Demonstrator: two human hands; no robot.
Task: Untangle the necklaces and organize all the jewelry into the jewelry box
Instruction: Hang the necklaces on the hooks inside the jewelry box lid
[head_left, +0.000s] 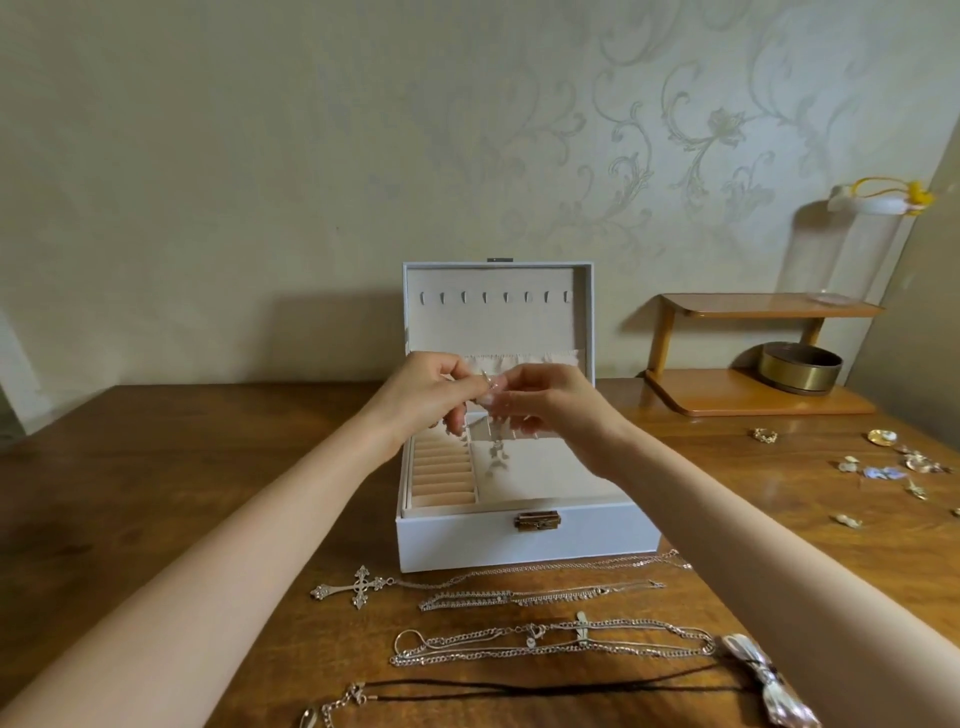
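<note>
A white jewelry box (519, 540) stands open at the table's middle, its lid upright with a row of hooks. Above the box my left hand (431, 389) and my right hand (545, 400) meet and pinch a thin silver necklace (496, 452), whose small charms dangle over the tray. In front of the box lie a cross pendant necklace (358, 586), a beaded silver chain (519, 596), chunky link chains (550, 642) and a black cord necklace (519, 688) with a large silver bow pendant (763, 675).
Several small earrings and rings (904, 465) lie scattered on the wooden table (182, 467) at the right. A wooden two-tier shelf (753, 358) with a brass bowl (800, 366) stands at the back right against the wall.
</note>
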